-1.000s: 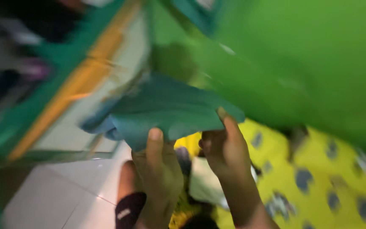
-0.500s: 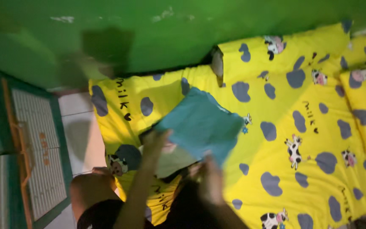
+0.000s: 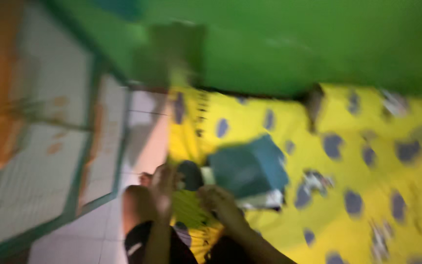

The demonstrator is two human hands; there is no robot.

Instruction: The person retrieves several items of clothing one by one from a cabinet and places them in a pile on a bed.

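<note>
Dim room, green wall (image 3: 318,44)

Yellow bed sheet (image 3: 367,234) with dark spots below it; pale tiled floor (image 3: 74,239); green-framed panel (image 3: 40,161) at left.

Whole view motion-blurred: prints on the yellow bed sheet (image 3: 367,171) unreadable. Fingers of left hand (image 3: 164,188) and right hand (image 3: 218,201) indistinct; contact with teal folded cloth (image 3: 247,166) undeterminable. Forearms cut off at bottom edge.

Folded cloth (image 3: 247,168) on bedsheet (image 3: 367,230); wall (image 3: 294,44) behind; floor (image 3: 74,239) left.

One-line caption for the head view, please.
Blurred: both hands, left hand and right hand, beside a folded teal cloth on a yellow spotted bedsheet by a green wall.
</note>
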